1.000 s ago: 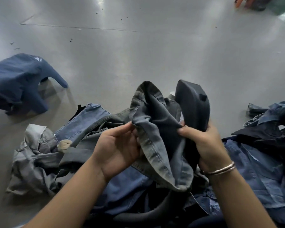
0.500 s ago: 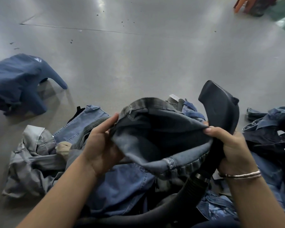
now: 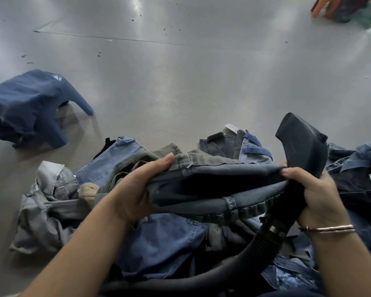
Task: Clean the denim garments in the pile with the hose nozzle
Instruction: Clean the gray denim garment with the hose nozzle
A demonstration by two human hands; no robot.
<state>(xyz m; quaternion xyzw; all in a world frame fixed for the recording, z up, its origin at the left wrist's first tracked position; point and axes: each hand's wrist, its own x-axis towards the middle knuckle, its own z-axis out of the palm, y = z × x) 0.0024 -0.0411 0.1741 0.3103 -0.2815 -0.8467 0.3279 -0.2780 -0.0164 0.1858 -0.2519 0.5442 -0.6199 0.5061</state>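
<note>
head | your left hand (image 3: 135, 194) grips jeans (image 3: 212, 187) waistband; right hand (image 3: 317, 196) clamps waistband and nozzle (image 3: 302, 146) | keep opening taut, feed nozzle inside

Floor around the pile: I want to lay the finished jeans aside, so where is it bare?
Bare floor stretches ahead of the pile, between the blue stool at left and the far right corner. Crowded: everything near the hands, where clothes and the hose cover the floor.

Denim pile (image 3: 159, 243) in front on floor (image 3: 180, 82); stool (image 3: 28, 106) far left, hose nozzle (image 3: 302, 146) right, above pile.
</note>
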